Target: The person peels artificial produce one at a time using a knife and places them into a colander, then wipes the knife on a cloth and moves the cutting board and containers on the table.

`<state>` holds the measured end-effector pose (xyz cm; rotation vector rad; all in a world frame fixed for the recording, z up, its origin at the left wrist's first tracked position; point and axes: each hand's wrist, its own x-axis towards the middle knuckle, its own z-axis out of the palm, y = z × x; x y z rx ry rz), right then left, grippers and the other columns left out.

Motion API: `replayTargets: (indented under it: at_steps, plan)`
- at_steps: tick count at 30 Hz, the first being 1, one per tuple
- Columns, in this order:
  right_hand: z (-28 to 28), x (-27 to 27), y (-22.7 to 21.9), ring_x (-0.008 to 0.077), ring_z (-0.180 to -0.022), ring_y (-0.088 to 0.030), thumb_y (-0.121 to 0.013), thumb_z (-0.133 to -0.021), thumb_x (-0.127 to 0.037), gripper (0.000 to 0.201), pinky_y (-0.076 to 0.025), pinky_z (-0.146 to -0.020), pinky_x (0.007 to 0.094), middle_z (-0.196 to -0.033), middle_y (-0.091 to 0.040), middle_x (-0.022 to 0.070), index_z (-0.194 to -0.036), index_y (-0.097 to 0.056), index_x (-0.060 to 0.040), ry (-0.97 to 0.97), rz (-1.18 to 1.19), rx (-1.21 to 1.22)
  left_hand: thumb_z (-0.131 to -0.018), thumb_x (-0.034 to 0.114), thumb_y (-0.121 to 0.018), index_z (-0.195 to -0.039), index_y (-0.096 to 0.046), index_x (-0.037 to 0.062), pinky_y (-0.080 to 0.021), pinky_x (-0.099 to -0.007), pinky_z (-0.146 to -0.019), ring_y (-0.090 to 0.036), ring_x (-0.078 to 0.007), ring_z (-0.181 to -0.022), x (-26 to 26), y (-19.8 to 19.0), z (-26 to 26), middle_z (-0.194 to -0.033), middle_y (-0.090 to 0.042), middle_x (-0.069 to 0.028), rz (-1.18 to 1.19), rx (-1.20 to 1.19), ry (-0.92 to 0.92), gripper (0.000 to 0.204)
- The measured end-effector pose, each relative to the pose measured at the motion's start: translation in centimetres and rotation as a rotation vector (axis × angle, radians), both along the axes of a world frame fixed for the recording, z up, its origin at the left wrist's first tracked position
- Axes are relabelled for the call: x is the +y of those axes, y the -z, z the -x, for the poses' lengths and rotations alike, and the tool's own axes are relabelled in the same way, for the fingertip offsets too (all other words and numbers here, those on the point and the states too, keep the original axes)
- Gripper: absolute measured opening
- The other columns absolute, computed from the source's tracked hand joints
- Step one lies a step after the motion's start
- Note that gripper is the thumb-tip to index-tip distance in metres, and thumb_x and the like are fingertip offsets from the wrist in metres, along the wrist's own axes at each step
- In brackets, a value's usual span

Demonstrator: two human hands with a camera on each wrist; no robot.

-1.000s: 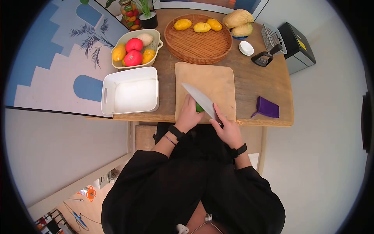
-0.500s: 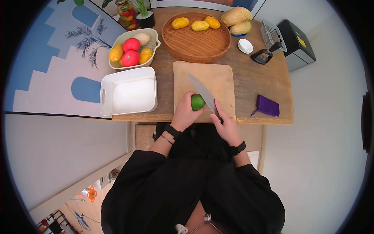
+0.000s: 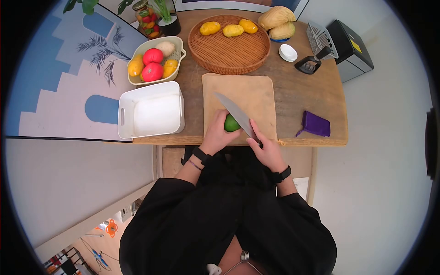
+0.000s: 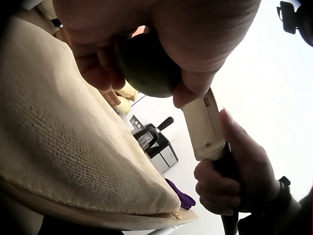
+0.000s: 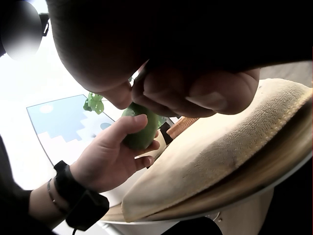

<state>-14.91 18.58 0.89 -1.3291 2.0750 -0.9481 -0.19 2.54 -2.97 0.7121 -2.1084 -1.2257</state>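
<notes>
My left hand (image 3: pixel 216 135) grips a smooth, round green fruit (image 3: pixel 232 123) over the front part of a beige cloth (image 3: pixel 252 91). A large kitchen knife (image 3: pixel 233 109) with a wide blade is in my right hand (image 3: pixel 269 155), its black handle in the curled fingers. The blade slants up and left, right beside the fruit in the head view. In the left wrist view the fruit (image 4: pixel 149 71) sits between thumb and fingers, the blade (image 4: pixel 201 128) close below the thumb. The right wrist view shows the fruit (image 5: pixel 143 131) whole-skinned on its visible side.
A white bin (image 3: pixel 178 112) stands left, behind it a basket (image 3: pixel 182 51) of red and yellow produce. At the back are a round wicker tray (image 3: pixel 224 52) with yellow items, cabbages (image 3: pixel 277 20) and a white bowl (image 3: pixel 288 52). A purple pouch (image 3: pixel 315 124) lies right.
The green fruit, mostly covered by my left hand a second ago, now shows more. The knife swung up and away slightly, then came back lower beside the fruit. Both hands keep their hold.
</notes>
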Motion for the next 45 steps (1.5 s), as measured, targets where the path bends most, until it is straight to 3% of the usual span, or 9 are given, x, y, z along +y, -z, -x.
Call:
replayTargets:
  at_steps: [4,6,15,28,31,33,40,42,45]
  plan:
    - [0.3,0.2,0.0,0.0404,-0.085,-0.071,-0.07,-0.098,-0.033,0.064,-0.057,-0.075,0.0411,-0.098,-0.074,0.0181,-0.157,-0.045,-0.0277,0.004,-0.02,0.002,-0.079,0.024,-0.088,-0.131,-0.049,-0.0022,-0.054,-0.04,-0.091,-0.063,-0.0329,-0.109,-0.2,0.4,0.1,-0.123,-0.059,-0.0202,0.059,-0.017,-0.011,0.07]
    - [0.5,0.2,0.3,0.0405,-0.087,-0.072,-0.069,-0.098,-0.034,0.064,-0.057,-0.077,0.0409,-0.098,-0.074,0.0187,-0.157,-0.044,-0.0287,0.036,0.005,-0.014,-0.078,0.025,-0.091,-0.133,-0.049,-0.0012,-0.055,-0.0375,-0.09,-0.064,-0.0251,-0.109,-0.1,0.0,0.1,-0.124,-0.059,-0.0169,-0.319,0.075,-0.036,0.074]
    - [1.1,0.8,-0.3,0.0335,-0.079,-0.071,-0.066,-0.1,-0.03,0.063,-0.055,-0.077,0.0361,-0.107,-0.074,0.0196,-0.158,-0.043,-0.0264,0.049,-0.079,-0.018,-0.084,0.005,-0.084,-0.134,-0.048,0.0019,-0.057,-0.0314,-0.092,-0.064,-0.0174,-0.11,-1.3,-1.9,0.5,-0.118,-0.062,-0.0081,-0.762,0.441,-0.078,0.061]
    - [1.1,1.7,-1.3,0.036,-0.086,-0.073,-0.068,-0.099,-0.033,0.062,-0.058,-0.078,0.0395,-0.105,-0.075,0.0157,-0.156,-0.045,-0.0287,-0.114,0.016,0.013,-0.074,0.017,-0.087,-0.131,-0.059,0.0033,-0.046,-0.0436,-0.106,-0.056,-0.0367,-0.121,-0.1,-1.3,0.5,-0.125,-0.063,-0.0175,-0.126,-0.076,-0.078,0.065]
    - [3.0,2.1,0.6,0.0383,-0.085,-0.072,-0.066,-0.099,-0.037,0.062,-0.057,-0.076,0.0416,-0.101,-0.075,0.0171,-0.157,-0.043,-0.0291,0.018,-0.03,0.061,-0.074,0.018,-0.089,-0.132,-0.06,0.0075,-0.053,-0.0393,-0.097,-0.064,-0.0319,-0.115,0.0,-1.9,0.4,-0.123,-0.063,-0.0145,0.094,-0.046,-0.151,0.066]
    - [4.6,1.9,0.5,0.0397,-0.087,-0.072,-0.064,-0.1,-0.039,0.061,-0.057,-0.077,0.0431,-0.097,-0.074,0.0189,-0.156,-0.044,-0.0284,0.347,-0.194,0.094,-0.075,0.019,-0.089,-0.131,-0.061,0.0079,-0.053,-0.0405,-0.097,-0.064,-0.0345,-0.113,-0.2,-2.1,0.3,-0.122,-0.063,-0.0159,0.162,-0.031,-0.167,0.064]
    - [3.1,2.7,-2.3,0.0369,-0.091,-0.074,-0.066,-0.099,-0.03,0.061,-0.057,-0.08,0.0392,-0.109,-0.075,0.0191,-0.156,-0.045,-0.0281,0.041,0.043,-0.003,-0.077,0.018,-0.089,-0.132,-0.056,0.0047,-0.052,-0.0383,-0.098,-0.063,-0.0301,-0.113,-0.1,-1.7,1.0,-0.123,-0.062,-0.0131,0.097,-0.067,-0.151,0.066]
    - [1.8,2.2,-3.7,0.0365,-0.092,-0.074,-0.068,-0.099,-0.029,0.061,-0.057,-0.08,0.0386,-0.112,-0.074,0.0193,-0.156,-0.046,-0.0274,0.011,-0.102,-0.056,-0.08,0.016,-0.088,-0.134,-0.053,0.0031,-0.052,-0.0369,-0.098,-0.062,-0.0246,-0.114,0.0,-0.8,1.5,-0.122,-0.061,-0.0105,-0.235,0.211,-0.102,0.065]
    - [1.0,1.6,-1.5,0.0395,-0.084,-0.072,-0.069,-0.098,-0.03,0.062,-0.057,-0.075,0.0417,-0.101,-0.074,0.0203,-0.156,-0.046,-0.0278,0.027,0.105,-0.049,-0.085,0.013,-0.084,-0.131,-0.051,0.0003,-0.053,-0.0368,-0.094,-0.061,-0.0193,-0.107,-0.3,-0.9,0.9,-0.12,-0.061,-0.0116,-0.375,0.309,0.057,0.058]
